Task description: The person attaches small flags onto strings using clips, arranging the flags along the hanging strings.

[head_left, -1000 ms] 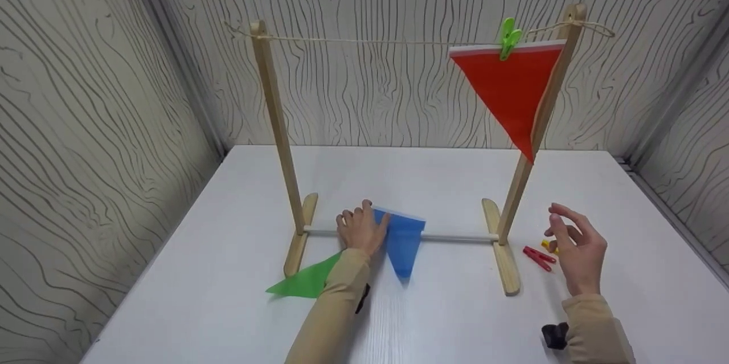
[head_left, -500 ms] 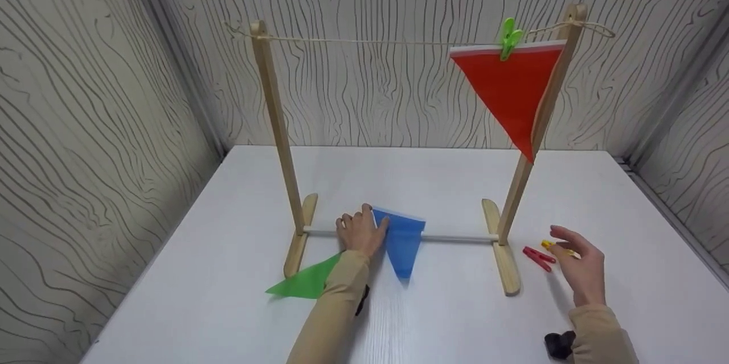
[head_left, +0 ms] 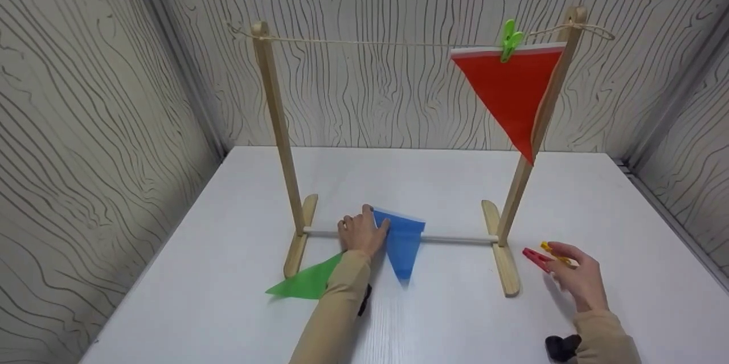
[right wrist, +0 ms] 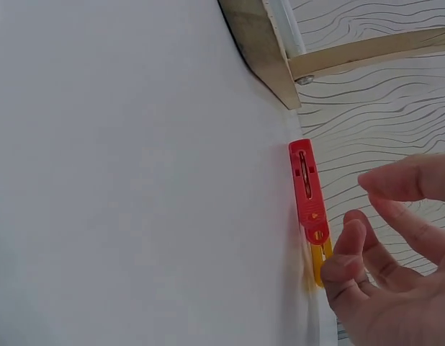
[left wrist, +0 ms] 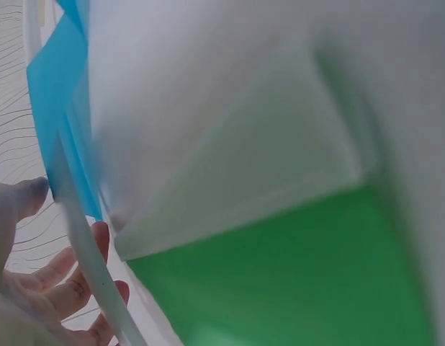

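My left hand [head_left: 363, 233] rests low over the stand's white crossbar [head_left: 458, 238], thumb at the left edge of a blue pennant [head_left: 404, 241]. In the left wrist view, its fingers [left wrist: 68, 294] spread beside the bar, apart from the thumb. A green pennant [head_left: 304, 279] lies partly under the left forearm. My right hand [head_left: 582, 279] hovers at a red clothespin [head_left: 534, 258] and a yellow clothespin [head_left: 547, 246]. A gap shows between its thumb and forefinger in the right wrist view, where the red clothespin [right wrist: 306, 189] partly covers the yellow one [right wrist: 320, 263].
A string [head_left: 353, 42] runs between two wooden posts [head_left: 277, 125]. From it hangs a red pennant [head_left: 507, 90], held by a green clothespin [head_left: 511, 41] near the right post [head_left: 547, 119]. The posts' wooden feet [head_left: 506, 270] stand on the white table [head_left: 444, 318].
My right hand has come down and slightly forward to the red and yellow clothespins, its thumb and forefinger now beside them. The left hand and the pennants have stayed in place.
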Demonstrator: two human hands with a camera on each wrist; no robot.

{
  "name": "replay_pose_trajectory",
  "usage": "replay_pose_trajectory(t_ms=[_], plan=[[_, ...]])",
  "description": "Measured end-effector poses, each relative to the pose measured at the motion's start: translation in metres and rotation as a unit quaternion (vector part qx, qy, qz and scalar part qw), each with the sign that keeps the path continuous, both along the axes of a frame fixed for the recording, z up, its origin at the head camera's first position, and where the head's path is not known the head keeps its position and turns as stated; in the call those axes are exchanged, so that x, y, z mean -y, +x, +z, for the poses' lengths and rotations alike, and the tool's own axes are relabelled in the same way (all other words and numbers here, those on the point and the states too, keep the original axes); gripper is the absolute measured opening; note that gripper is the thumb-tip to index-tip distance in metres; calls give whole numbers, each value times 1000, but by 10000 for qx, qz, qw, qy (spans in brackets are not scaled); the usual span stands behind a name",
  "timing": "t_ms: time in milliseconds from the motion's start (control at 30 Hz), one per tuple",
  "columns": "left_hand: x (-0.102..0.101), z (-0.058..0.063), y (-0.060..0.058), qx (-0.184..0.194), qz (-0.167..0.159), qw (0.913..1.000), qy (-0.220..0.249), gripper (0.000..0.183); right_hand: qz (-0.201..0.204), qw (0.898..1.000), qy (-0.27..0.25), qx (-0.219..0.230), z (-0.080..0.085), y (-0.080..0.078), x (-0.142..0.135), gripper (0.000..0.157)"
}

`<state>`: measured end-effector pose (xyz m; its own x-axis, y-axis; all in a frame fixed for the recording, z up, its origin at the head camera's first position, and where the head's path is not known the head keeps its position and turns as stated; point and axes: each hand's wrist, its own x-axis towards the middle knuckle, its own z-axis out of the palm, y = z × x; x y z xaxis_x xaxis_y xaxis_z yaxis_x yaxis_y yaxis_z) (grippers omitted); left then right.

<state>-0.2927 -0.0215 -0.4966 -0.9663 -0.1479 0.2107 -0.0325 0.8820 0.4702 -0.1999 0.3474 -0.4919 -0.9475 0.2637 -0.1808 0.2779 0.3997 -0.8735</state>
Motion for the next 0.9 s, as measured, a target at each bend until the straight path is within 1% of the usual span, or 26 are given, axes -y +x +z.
replay_pose_trajectory(t_ms=[167, 333, 433, 600, 700, 900], plan=[[-2, -2, -3, 157, 40, 9994, 320, 44, 86, 9999, -123, 23, -2, -2, -2, 54], [-4, -3, -5, 198, 80, 9989, 420, 43, 214, 9996, -56, 163, -3, -3, -4, 58], [-5, -2, -4, 107, 147, 9988, 462, 42, 361, 9991, 135, 175, -3, -3, -4, 59], [-6, -2, -3, -163, 248, 9973, 668, 38, 568, 9970, 523, 28, -5, -3, -4, 60], [-6, -3, -4, -258, 264, 9959, 827, 38, 588, 9963, 633, 23, -4, -3, -4, 61], [-7, -3, -4, -295, 276, 9923, 1169, 41, 551, 9950, 811, 184, -3, -4, -4, 61]])
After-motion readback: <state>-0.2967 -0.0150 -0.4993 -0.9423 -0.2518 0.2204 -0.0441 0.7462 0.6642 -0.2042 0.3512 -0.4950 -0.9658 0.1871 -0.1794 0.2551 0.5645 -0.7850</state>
